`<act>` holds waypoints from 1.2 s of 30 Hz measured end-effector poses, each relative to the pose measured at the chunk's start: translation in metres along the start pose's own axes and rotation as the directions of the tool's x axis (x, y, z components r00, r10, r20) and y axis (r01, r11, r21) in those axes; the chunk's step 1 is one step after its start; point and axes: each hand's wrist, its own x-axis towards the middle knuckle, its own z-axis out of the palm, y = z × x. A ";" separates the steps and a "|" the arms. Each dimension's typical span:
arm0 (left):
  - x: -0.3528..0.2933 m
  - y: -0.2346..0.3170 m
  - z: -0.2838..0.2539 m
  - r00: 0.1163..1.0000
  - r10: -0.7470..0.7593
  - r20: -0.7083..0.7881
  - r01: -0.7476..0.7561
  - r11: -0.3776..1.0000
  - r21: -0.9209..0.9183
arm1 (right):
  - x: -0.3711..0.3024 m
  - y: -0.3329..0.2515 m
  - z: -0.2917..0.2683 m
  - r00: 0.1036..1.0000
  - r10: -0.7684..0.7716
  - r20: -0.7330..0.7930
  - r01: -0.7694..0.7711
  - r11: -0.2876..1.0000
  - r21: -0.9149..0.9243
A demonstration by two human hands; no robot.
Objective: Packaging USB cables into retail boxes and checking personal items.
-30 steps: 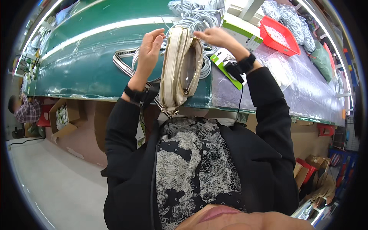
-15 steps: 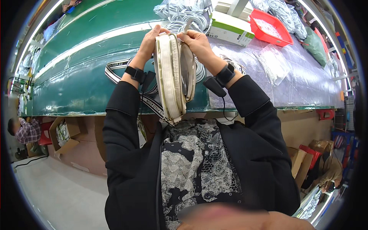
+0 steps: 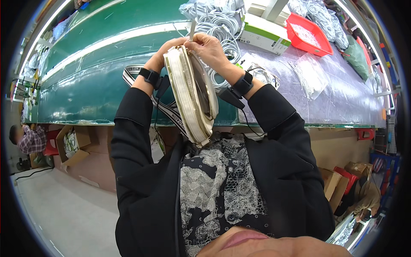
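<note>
A cream shoulder bag (image 3: 182, 92) with gold zippers stands on its narrow side in front of me, its far end between my hands. My left hand (image 3: 168, 50) is closed around that far end from the left. The fingers of my right hand (image 3: 209, 50) pinch a thin silver-grey strip (image 3: 192, 29) that sticks up beside the bag's far corner; I cannot make out its kind. A compartment on the bag's right side gapes open. The black-and-white webbing strap (image 3: 175, 115) lies to the left of the bag, partly hidden by my left forearm.
Coiled grey cables (image 3: 218, 25) lie beyond my hands. A white-and-green box (image 3: 265, 36) and a red tray (image 3: 317, 43) of small white pieces stand at the far right. Nearer are a plastic bag of white ties (image 3: 310, 79) and a small cable bundle (image 3: 262, 75). The table's front edge runs before me.
The bag's far end has tilted left and come slightly nearer. My right hand has moved left, close against my left hand, with the strip now pointing upright.
</note>
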 end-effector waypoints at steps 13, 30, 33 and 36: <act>0.004 -0.017 -0.036 0.915 0.388 -0.105 -0.333 0.878 0.343 | -0.136 -0.048 -0.095 0.727 -0.335 0.599 0.499 0.858 -0.125; -0.007 -0.015 -0.019 0.794 0.502 -0.343 -0.484 0.863 0.143 | 0.043 0.006 -0.001 0.742 0.453 0.494 -0.551 0.832 0.064; -0.012 -0.012 -0.018 0.802 0.537 -0.262 -0.514 0.844 0.155 | 0.037 -0.007 -0.004 0.689 0.545 0.477 -0.615 0.788 -0.011; -0.012 -0.004 -0.013 0.832 0.521 -0.191 -0.505 0.853 0.131 | 0.039 0.005 -0.009 0.723 0.298 0.624 -0.449 0.888 0.096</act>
